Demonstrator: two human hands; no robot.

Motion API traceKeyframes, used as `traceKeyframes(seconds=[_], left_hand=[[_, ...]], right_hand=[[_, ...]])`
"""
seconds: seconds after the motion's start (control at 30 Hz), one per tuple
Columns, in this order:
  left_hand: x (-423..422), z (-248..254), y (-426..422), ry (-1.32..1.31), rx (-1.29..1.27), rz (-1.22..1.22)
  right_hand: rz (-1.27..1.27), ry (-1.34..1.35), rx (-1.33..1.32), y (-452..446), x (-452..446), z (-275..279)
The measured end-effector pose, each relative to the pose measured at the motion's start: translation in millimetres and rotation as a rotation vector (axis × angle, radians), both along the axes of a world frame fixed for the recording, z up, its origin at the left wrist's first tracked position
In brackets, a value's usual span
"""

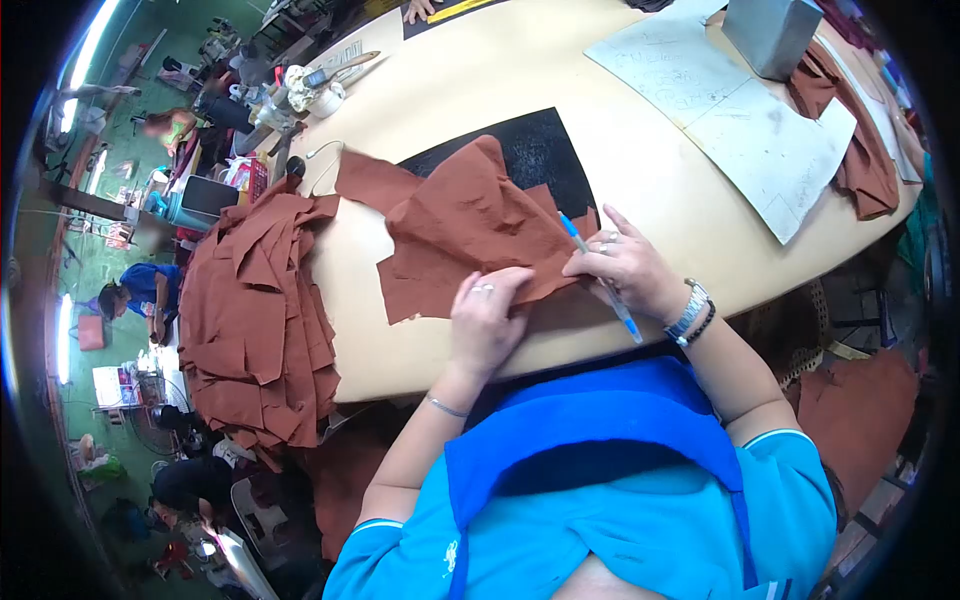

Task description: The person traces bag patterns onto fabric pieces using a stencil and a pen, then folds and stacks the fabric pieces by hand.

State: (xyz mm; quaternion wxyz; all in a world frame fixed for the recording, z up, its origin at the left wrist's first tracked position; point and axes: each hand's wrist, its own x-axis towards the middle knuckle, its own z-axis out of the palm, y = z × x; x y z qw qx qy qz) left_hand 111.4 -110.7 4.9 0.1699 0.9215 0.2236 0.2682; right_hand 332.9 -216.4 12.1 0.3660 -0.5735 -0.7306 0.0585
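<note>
In front of me on the table lies a crumpled rust-brown fabric piece (470, 215), its middle raised in folds. My left hand (490, 315) has its fingers curled onto the near edge of this fabric. At the fabric's right corner, my right hand (630, 268) pinches the edge between thumb and finger. A blue pen (626, 318) is also held in that hand, slanting across the palm. Partly under the fabric is a black rough-surfaced sheet (555, 150). More brown fabric shows beneath the upper piece.
A big stack of brown fabric pieces (250, 320) hangs at the table's left edge. Far right are marked pattern sheets (770, 150), a grey metal block (770, 38) and folded cloth (865, 170). A brush (340, 68) rests on a pot. Another person's hand (422, 10) shows at the top.
</note>
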Motion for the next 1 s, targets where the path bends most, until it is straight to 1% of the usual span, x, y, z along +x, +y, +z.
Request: traceKeyframes(seconds=[0.03,0.1,0.2,0.23,0.3,0.33,0.43,0.47,0.57,0.6,0.63,0.7,0.77,0.8,0.83,0.9,0.93,0.97,1.0], left_hand=[[-7,3,2,0.038,0.001,0.043],[-20,2,9,0.08,0.024,0.053],[-31,0,18,0.075,0.058,0.118],[-32,0,20,-0.04,0.069,0.147],[-43,5,22,-0.149,0.019,0.122],[-42,15,21,-0.25,0.093,0.094],[-58,43,26,-0.222,0.162,-0.012],[-58,57,27,-0.174,0.259,0.011],[-70,58,33,-0.285,0.078,0.118],[-75,63,32,-0.297,0.127,0.112],[-71,65,22,-0.494,-0.05,0.129],[-76,59,17,-0.72,-0.011,0.202],[-87,81,13,-0.52,0.153,0.248],[-82,95,17,-0.496,0.223,0.23],[-74,108,15,-0.548,0.009,0.181],[-50,128,7,-0.528,-0.232,0.07],[-39,131,7,-0.431,-0.16,-0.011],[-27,134,7,-0.332,-0.09,-0.091],[-15,139,3,-0.282,-0.1,-0.166]], right_hand=[[-0.014,0.0,0.021,-3,2,4],[-0.044,0.003,0.062,-11,5,10],[-0.078,0.017,0.13,-16,10,28],[-0.088,0.016,0.161,-16,12,32],[-0.097,-0.001,0.215,-17,16,39],[-0.107,-0.003,0.243,-18,17,43],[-0.138,-0.058,0.33,-23,24,67],[-0.151,-0.081,0.352,-25,27,73],[-0.164,-0.128,0.381,-33,35,82],[-0.166,-0.145,0.372,-35,37,84],[-0.166,-0.162,0.363,-38,39,85],[-0.189,-0.187,0.311,-42,43,89],[-0.248,-0.199,0.279,-43,45,97],[-0.293,-0.183,0.158,-45,47,107],[-0.266,-0.103,0.241,-40,40,111],[-0.193,0.009,0.367,-21,14,126],[-0.146,0.041,0.408,-12,0,132],[-0.089,0.033,0.361,-7,-14,134],[-0.033,0.027,0.313,-3,-27,136]])
